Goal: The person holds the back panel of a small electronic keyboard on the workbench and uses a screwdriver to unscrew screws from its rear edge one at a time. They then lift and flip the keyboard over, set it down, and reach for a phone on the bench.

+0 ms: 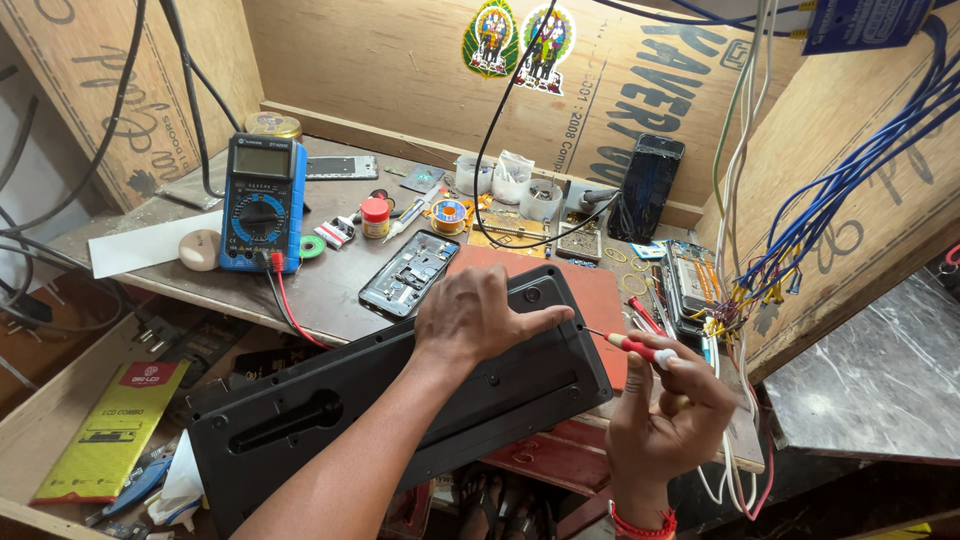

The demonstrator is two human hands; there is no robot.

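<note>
We see a black plastic casing [400, 400], matte and plain. At 3 o'clock from it is a screwdriver [632, 346] with a red handle, white cap and silver shaft. At 10 o'clock sits a multimeter [262, 203] with a blue shell, black dial face and grey screen, and red and black leads [283, 300] run off it. At 12 o'clock lies an opened phone [410, 274], black frame with grey internals. The mat [600, 300] at 1 o'clock is red-brown. The wire bundle [850, 180] at 2 o'clock is blue with yellow tips. The packet [112, 432] at 9 o'clock is yellow-green with a red label. There is a red band [642, 526] on the right wrist.
</note>
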